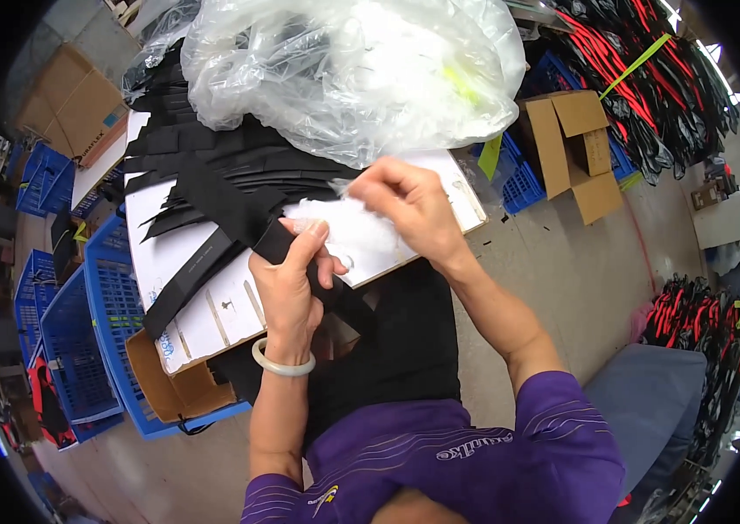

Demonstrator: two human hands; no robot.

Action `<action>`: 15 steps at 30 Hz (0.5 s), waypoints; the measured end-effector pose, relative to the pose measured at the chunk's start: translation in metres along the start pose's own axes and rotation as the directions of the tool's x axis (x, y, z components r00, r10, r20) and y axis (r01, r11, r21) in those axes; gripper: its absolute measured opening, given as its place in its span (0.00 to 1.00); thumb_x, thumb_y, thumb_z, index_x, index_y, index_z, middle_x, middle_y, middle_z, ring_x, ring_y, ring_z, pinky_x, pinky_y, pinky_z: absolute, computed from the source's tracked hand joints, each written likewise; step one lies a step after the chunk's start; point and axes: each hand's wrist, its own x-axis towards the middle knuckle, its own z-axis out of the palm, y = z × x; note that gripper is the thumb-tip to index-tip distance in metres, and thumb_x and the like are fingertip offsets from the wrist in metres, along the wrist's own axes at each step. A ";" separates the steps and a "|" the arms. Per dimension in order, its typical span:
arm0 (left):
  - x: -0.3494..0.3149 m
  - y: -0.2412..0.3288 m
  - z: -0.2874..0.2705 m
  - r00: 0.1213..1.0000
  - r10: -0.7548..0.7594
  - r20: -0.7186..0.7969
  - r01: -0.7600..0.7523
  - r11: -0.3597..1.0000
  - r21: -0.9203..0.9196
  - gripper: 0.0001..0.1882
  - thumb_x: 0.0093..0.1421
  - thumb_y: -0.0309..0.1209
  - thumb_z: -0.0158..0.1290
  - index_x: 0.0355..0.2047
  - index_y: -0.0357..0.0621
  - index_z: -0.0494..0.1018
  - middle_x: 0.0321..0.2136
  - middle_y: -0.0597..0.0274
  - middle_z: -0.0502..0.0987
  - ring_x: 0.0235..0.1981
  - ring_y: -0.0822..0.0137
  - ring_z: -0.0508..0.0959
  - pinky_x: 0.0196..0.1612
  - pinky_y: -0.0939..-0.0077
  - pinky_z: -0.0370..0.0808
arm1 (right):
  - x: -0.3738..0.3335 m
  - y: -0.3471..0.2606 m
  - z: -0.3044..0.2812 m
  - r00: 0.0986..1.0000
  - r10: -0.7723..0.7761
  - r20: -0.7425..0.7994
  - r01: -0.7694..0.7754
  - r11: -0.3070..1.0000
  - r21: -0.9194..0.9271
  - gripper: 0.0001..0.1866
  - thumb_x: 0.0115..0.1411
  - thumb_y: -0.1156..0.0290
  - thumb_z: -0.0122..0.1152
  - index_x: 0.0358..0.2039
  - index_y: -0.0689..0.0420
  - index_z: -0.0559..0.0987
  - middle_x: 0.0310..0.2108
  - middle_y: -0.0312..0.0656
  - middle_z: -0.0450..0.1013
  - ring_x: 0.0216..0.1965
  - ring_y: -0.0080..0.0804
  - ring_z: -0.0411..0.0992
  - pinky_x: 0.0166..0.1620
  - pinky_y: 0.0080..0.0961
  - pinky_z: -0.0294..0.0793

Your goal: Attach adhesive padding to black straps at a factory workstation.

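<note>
My left hand (293, 275) is closed round a black fabric strap (276, 240), with thumb and fingers pinching it near the table's front edge. A loose end of black webbing hangs below that hand. Close by on the right, my right hand (414, 205) is raised with its fingers pinched together. A small translucent wisp shows at its fingertips, too small to name. Between the hands lies a white, soft-looking heap (348, 229) on the white table (235, 307). Many black straps (213, 162) lie in overlapping rows left of and behind my left hand.
A big clear plastic bag (274, 65) with white contents covers the table's far side. Blue crates (112, 306) and a cardboard box (147, 367) stand at the left. Another open cardboard box (553, 144) is at the right, near hanging red-and-black goods (623, 61).
</note>
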 end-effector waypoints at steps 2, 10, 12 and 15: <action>0.000 0.001 -0.002 0.999 0.009 -0.041 -0.009 1.000 -0.011 0.06 0.56 0.23 0.56 0.28 0.38 0.68 0.16 0.62 0.69 0.10 0.73 0.66 0.20 0.75 0.74 | -0.006 0.003 -0.011 0.945 0.072 -0.318 -0.032 0.991 0.130 0.08 0.58 0.72 0.60 0.30 0.65 0.79 0.22 0.35 0.74 0.27 0.15 0.68 0.30 0.16 0.67; -0.005 -0.021 0.022 0.978 -0.142 0.152 0.138 0.990 0.038 0.07 0.55 0.22 0.56 0.27 0.37 0.68 0.16 0.62 0.70 0.10 0.74 0.67 0.21 0.76 0.75 | -0.052 -0.001 -0.040 0.961 0.222 -0.167 -0.187 0.961 0.201 0.09 0.59 0.71 0.60 0.34 0.65 0.80 0.30 0.36 0.76 0.30 0.18 0.70 0.36 0.16 0.68; -0.011 -0.027 0.035 0.969 -0.163 0.186 0.153 0.986 0.067 0.07 0.55 0.22 0.56 0.27 0.37 0.68 0.16 0.62 0.70 0.10 0.74 0.67 0.20 0.77 0.75 | -0.054 -0.001 -0.032 0.971 0.191 -0.144 -0.153 0.958 0.241 0.09 0.59 0.71 0.60 0.33 0.64 0.80 0.29 0.35 0.75 0.29 0.18 0.69 0.35 0.16 0.68; -0.015 -0.031 0.044 0.964 -0.179 0.198 0.158 0.981 0.114 0.07 0.55 0.22 0.56 0.27 0.37 0.67 0.15 0.62 0.69 0.10 0.75 0.66 0.19 0.78 0.74 | -0.065 0.012 -0.037 0.955 0.143 -0.261 -0.076 0.965 0.250 0.10 0.61 0.69 0.60 0.31 0.64 0.78 0.24 0.32 0.72 0.26 0.16 0.67 0.29 0.16 0.66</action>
